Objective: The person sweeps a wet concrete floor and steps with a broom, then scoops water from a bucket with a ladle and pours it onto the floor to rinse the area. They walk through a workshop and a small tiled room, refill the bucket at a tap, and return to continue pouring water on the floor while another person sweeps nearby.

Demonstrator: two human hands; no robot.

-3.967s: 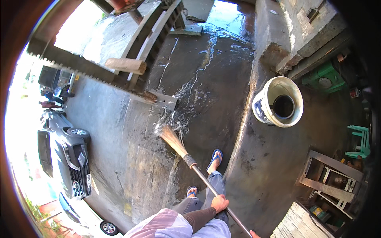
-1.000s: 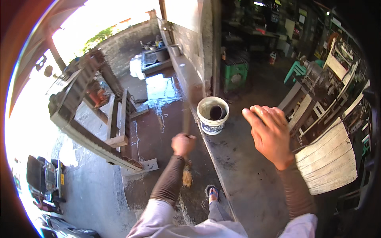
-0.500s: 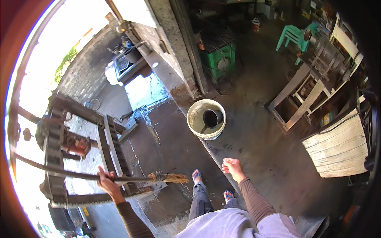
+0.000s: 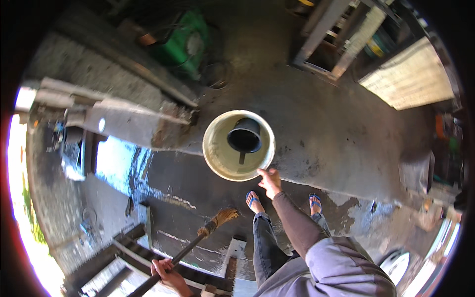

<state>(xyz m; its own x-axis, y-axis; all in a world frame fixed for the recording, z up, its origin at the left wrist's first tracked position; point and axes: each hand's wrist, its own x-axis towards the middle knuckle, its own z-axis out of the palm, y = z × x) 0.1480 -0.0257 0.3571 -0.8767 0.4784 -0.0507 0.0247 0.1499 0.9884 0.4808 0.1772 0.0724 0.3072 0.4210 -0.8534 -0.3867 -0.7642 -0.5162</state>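
My left hand (image 4: pixel 167 275) is closed round the dark handle of a broom (image 4: pixel 188 248). Its tied straw head (image 4: pixel 220 219) points up and to the right over the wet floor. In front of me stands a whitish bucket (image 4: pixel 212 157). My right hand (image 4: pixel 269 183) is at the bucket's near rim, fingers stretched toward it; whether the fingertips touch it I cannot make out for sure. A black dipper (image 4: pixel 244 134) with a short handle sits inside the bucket.
Behind the bucket stand a concrete pillar (image 4: pixel 114 74) and a green machine (image 4: pixel 185 44). Metal frames (image 4: pixel 341 44) and a pale board (image 4: pixel 410 74) are at the far right. A slatted metal structure (image 4: pixel 128 255) lies near my left hand. Water (image 4: pixel 118 161) shines on the floor at left.
My view has turned, and the bucket now appears closer and further left. My right hand has moved to the bucket's rim. My left hand still holds the broom, now tilted upward.
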